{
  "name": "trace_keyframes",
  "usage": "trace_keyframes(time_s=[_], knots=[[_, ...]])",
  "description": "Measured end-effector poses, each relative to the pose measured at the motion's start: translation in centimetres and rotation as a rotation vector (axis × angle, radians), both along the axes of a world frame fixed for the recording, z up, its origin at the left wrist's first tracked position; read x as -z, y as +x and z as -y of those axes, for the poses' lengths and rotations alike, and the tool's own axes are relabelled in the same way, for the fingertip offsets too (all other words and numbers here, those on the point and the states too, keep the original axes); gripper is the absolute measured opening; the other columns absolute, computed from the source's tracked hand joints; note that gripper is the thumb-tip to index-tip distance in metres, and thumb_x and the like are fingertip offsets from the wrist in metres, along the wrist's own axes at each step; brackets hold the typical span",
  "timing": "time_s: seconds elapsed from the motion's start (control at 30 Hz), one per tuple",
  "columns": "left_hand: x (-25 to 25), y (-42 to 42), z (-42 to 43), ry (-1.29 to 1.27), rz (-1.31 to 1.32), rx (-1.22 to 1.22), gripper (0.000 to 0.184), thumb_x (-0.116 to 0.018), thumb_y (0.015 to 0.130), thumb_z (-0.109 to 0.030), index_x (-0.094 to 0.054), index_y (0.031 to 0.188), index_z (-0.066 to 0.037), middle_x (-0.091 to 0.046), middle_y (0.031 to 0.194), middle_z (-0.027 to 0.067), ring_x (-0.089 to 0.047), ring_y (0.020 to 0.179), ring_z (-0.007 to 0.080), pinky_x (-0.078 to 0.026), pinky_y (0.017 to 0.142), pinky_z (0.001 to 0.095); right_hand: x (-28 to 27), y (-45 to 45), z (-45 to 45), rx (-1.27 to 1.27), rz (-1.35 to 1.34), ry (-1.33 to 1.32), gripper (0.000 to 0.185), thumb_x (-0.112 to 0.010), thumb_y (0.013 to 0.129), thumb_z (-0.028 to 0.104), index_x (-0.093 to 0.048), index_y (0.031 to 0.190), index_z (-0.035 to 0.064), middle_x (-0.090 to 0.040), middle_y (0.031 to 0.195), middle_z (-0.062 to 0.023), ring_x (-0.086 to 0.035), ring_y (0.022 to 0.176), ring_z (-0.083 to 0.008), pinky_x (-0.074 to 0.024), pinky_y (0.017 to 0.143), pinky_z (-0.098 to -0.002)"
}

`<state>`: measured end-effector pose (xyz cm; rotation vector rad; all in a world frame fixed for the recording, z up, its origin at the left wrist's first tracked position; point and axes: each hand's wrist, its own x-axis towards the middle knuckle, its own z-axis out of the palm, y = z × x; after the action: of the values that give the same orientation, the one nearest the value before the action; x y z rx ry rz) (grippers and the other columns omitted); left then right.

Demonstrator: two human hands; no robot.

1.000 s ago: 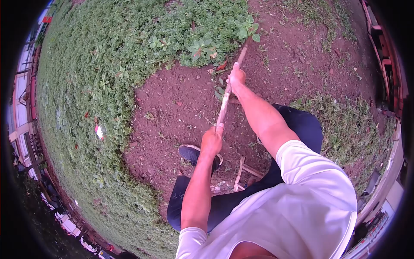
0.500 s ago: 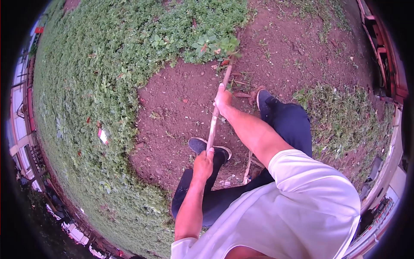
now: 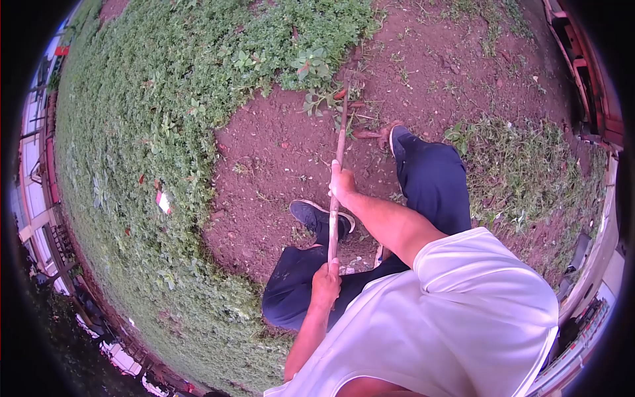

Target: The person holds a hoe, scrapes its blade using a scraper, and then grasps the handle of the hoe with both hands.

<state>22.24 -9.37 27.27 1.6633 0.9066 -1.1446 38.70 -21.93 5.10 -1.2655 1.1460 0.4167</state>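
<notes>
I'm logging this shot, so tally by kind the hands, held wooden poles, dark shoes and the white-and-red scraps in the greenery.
Hands: 2 (left hand, right hand)
Held wooden pole: 1
Dark shoes: 2
White-and-red scrap in the greenery: 1
Total: 6

Bare soil (image 3: 271,159): centre to upper right
Green plants (image 3: 132,251): left half
Weed patch (image 3: 512,175): right
Red-and-white scrap (image 3: 163,202): on plants, left
Dark shoe (image 3: 309,215): on soil, centre
</notes>
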Motion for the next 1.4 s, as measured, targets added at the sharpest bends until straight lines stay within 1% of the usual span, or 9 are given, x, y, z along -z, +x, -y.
trace_keyframes(time_s=[0.17, 0.23, 0.3, 0.43, 0.97, 1.1, 1.3, 1.33, 1.4], knots=[[-2.9, -3.4, 1.1, 0.001, -0.003, -0.089, 0.04, -0.051, 0.108, -0.044, -0.053, 0.087, -0.01, -0.039, 0.057, -0.0064, -0.036, 0.041, 0.0053, -0.027, 0.036, 0.0265, -2.5, -3.7, -0.2, 0.086, 0.006, 0.202, 0.054, -0.054, 0.101, 0.057, -0.053, 0.076, 0.009, -0.05, 0.059, -0.0022, -0.05, 0.045, -0.0182, -0.0444, 0.041, -0.0367], [-0.3, -5.1, 0.4, 0.059, 0.11, 0.004, 0.045, -0.051, 0.107, -0.045, -0.056, 0.086, -0.006, -0.048, 0.056, 0.0003, -0.047, 0.044, 0.0128, -0.037, 0.042, 0.0334, -2.5, -3.4, 0.8, 0.169, 0.004, 0.247, 0.048, -0.058, 0.1, 0.052, -0.052, 0.076, 0.0104, -0.047, 0.057, -0.0008, -0.049, 0.042, -0.0166, -0.0438, 0.038, -0.0362], [0.5, -3.6, 1.0, 0.283, 0.4, 0.448, 0.05, -0.051, 0.107, -0.046, -0.059, 0.085, -0.001, -0.057, 0.061, 0.0093, -0.059, 0.056, 0.0234, -0.046, 0.055, 0.042, -2.5, -2.5, 2.4, 0.177, 0.048, 0.183, 0.049, -0.058, 0.1, 0.052, -0.052, 0.076, 0.0097, -0.048, 0.057, -0.001, -0.048, 0.042, -0.0167, -0.0439, 0.039, -0.0353], [3.0, 0.5, 4.5, 0.192, 0.299, 0.411, 0.053, -0.047, 0.106, -0.048, -0.066, 0.102, 0.002, -0.069, 0.088, 0.0312, -0.067, 0.093, 0.0506, -0.051, 0.079, 0.0556, -0.7, 1.6, 6.8, 0.217, 0.168, 0.129, 0.052, -0.058, 0.1, 0.054, -0.054, 0.075, 0.0083, -0.051, 0.059, -0.0027, -0.05, 0.043, -0.0171, -0.0452, 0.04, -0.0347], [14.5, 23.6, 17.5, 0.084, 0.49, 0.438, 0.057, -0.045, 0.104, -0.052, -0.068, 0.103, 0.001, -0.07, 0.094, 0.0305, -0.066, 0.097, 0.0505, -0.049, 0.085, 0.0556, 5.7, 26.2, 23.0, 0.378, 0.127, -0.089, 0.052, -0.05, 0.104, 0.049, -0.064, 0.084, 0.0026, -0.061, 0.064, -0.0076, -0.06, 0.05, -0.022, -0.0496, 0.046, -0.0397], [17.9, 26.4, 17.8, 0.089, 0.493, 0.451, 0.057, -0.046, 0.104, -0.052, -0.068, 0.104, 0.001, -0.07, 0.094, 0.0301, -0.067, 0.096, 0.05, -0.049, 0.085, 0.0552, 8.5, 29.7, 23.0, 0.224, 0.068, -0.295, 0.055, -0.048, 0.105, 0.046, -0.068, 0.087, -0.0023, -0.066, 0.067, -0.0118, -0.065, 0.053, -0.0244, -0.0511, 0.048, -0.0414], [16.8, 23.6, 8.9, 0.112, 0.338, 0.432, 0.057, -0.046, 0.104, -0.053, -0.067, 0.104, 0.0, -0.07, 0.094, 0.0294, -0.067, 0.096, 0.0497, -0.05, 0.084, 0.0553, 11.6, 26.5, 13.0, 0.129, 0.013, -0.336, 0.057, -0.043, 0.107, 0.052, -0.056, 0.078, 0.0044, -0.052, 0.056, -0.0047, -0.051, 0.042, -0.0197, -0.0418, 0.038, -0.0393], [16.4, 23.2, 7.9, 0.106, 0.338, 0.432, 0.057, -0.046, 0.104, -0.053, -0.067, 0.104, 0.0, -0.07, 0.094, 0.0294, -0.067, 0.096, 0.0497, -0.05, 0.084, 0.0553, 11.6, 26.0, 11.5, 0.137, -0.055, -0.311, 0.074, -0.039, 0.104, 0.059, -0.07, 0.092, -0.0067, -0.07, 0.076, -0.0207, -0.071, 0.066, -0.0366, -0.056, 0.059, -0.0493], [15.7, 22.1, 5.8, 0.095, 0.34, 0.398, 0.056, -0.046, 0.104, -0.053, -0.067, 0.104, 0.0, -0.07, 0.094, 0.0292, -0.067, 0.096, 0.049, -0.05, 0.084, 0.055, 11.2, 24.8, 10.0, 0.131, -0.056, -0.31, 0.075, -0.039, 0.104, 0.06, -0.07, 0.091, -0.0068, -0.07, 0.077, -0.0207, -0.071, 0.066, -0.0366, -0.0552, 0.059, -0.0493]])
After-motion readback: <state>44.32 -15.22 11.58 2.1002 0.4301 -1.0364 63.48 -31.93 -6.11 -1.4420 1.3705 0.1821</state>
